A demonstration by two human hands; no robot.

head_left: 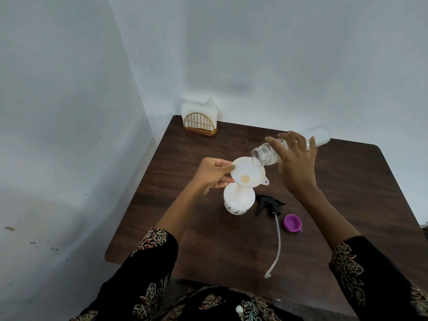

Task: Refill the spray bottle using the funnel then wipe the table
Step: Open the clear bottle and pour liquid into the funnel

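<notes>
A white spray bottle [238,200] with dark spots stands on the dark wooden table [347,193], its top off. A white funnel [247,172] sits in its neck. My left hand [213,173] pinches the funnel's left rim. My right hand [295,163] holds a clear plastic bottle [266,155] tilted nearly flat, its open mouth over the funnel's far rim. The black trigger spray head [269,203] with its long clear tube [276,246] lies on the table right of the bottle.
A purple cap [293,223] lies next to the spray head. A gold wire napkin holder [200,125] with white napkins stands at the table's far left corner, against the white wall. Wall also runs along the table's left side.
</notes>
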